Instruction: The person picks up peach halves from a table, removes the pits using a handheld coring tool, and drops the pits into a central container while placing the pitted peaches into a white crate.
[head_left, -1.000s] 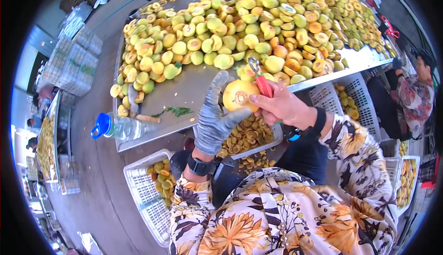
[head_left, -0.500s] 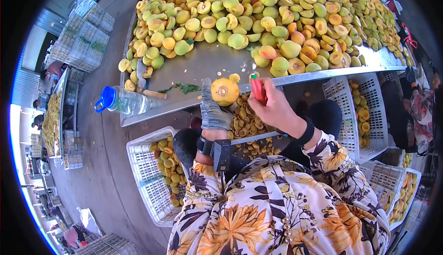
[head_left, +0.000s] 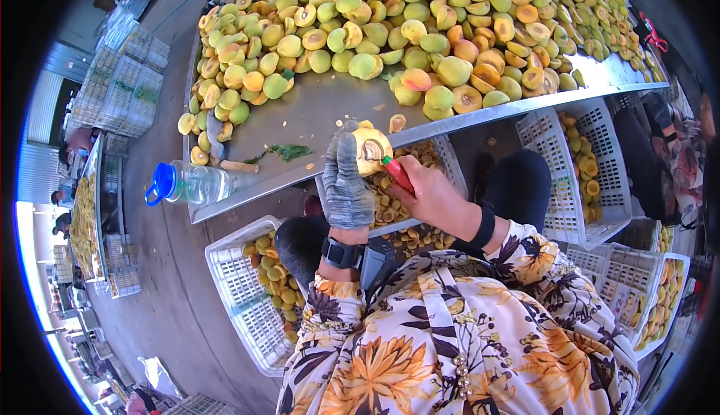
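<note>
At left, on the worktop, clear bottle with blue cap, tipped on its side near the edge. Below, white plastic crate partly filled with fruit. Just right of the bottle, wooden handle; then green leaves, lying flat. Beyond, broad heap of cut fruit.

Near centre, in front of the worktop's edge, left hand in a grey knitted glove, fingers grasping a cut yellow peach by its left side and back. Cut face, with dark ring about the middle, turned toward the wearer. Judged light in the palm; flesh probably firm but easily bruised or torn, cut surface likely wet and slippery. Best held by the rounded outer side, on a broad span of glove, with pressure spread and cut face left free.

To its right, red-handled tool, green collar toward the peach, working end at the cut face, its shape too small to tell. Handle apparently stiff and slim; best gripped well back from the collar. Behind it, bare right hand, fingers clenched round the handle. Farther right, second white crate, fruit inside.
</note>
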Action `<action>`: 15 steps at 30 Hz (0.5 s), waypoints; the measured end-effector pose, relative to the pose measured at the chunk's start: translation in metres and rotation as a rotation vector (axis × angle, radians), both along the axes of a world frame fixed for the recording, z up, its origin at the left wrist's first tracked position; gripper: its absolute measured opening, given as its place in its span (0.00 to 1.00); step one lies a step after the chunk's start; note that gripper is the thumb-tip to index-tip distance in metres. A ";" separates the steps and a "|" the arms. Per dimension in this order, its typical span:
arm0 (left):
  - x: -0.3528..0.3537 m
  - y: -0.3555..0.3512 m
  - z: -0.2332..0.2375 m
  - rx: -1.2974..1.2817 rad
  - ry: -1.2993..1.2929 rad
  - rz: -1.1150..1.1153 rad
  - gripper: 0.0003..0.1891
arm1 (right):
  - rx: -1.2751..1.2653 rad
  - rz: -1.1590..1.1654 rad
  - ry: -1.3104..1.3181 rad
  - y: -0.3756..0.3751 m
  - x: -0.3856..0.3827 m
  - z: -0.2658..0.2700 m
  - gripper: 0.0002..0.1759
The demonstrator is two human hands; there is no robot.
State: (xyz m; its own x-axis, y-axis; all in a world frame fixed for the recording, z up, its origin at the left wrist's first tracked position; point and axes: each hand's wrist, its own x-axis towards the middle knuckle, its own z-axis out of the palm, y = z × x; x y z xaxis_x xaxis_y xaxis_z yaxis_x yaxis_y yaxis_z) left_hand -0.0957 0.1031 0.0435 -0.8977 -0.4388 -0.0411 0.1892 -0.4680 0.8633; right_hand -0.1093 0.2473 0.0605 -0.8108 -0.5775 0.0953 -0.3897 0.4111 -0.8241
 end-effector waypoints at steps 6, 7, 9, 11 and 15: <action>0.000 0.016 0.004 -0.282 0.028 0.021 0.20 | -0.008 -0.056 -0.027 0.000 0.009 -0.009 0.15; 0.000 0.018 0.004 -0.329 0.035 0.040 0.19 | -0.008 -0.070 -0.033 0.000 0.011 -0.011 0.14; -0.002 0.014 -0.001 -0.249 -0.004 0.000 0.18 | 0.014 -0.049 -0.090 0.000 0.013 -0.014 0.13; -0.004 0.005 0.000 -0.006 -0.095 -0.090 0.16 | 0.034 -0.024 -0.143 0.000 0.013 -0.015 0.12; -0.009 -0.031 -0.016 0.295 -0.116 -0.466 0.12 | 0.070 0.157 -0.025 0.006 0.002 -0.018 0.12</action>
